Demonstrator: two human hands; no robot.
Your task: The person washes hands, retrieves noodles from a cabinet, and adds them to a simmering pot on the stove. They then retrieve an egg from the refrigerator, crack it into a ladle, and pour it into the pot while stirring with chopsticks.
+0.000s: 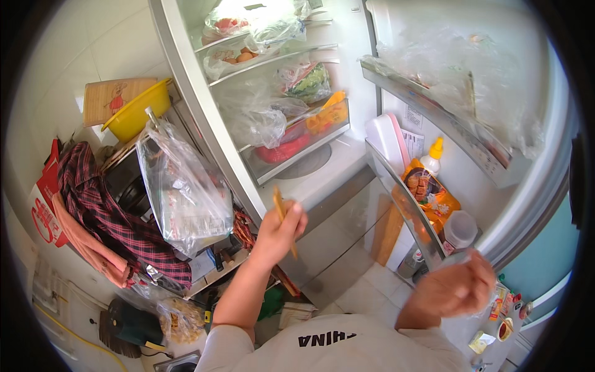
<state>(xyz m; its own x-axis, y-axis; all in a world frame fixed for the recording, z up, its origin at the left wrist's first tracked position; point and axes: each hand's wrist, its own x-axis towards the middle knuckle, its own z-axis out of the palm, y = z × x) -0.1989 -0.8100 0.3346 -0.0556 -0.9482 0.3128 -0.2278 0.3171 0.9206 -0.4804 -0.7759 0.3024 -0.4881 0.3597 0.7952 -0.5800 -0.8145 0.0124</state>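
Note:
My left hand is closed around a slim yellow-brown stick, whose ends stick out above and below the fist. It is raised in front of the lower part of an open refrigerator. Over by the refrigerator door's lower shelf, my right hand is blurred, with its fingers curled. Whether it grips anything cannot be made out. That door shelf carries a pink-edged white container, a yellow-capped bottle, an orange food packet and a clear plastic jar.
Inside the refrigerator are bagged eggs, a bagged watermelon piece and a clear drawer. To the left are a yellow basin, a bulging plastic bag and a plaid cloth. Filled plastic bags crowd the upper door shelf.

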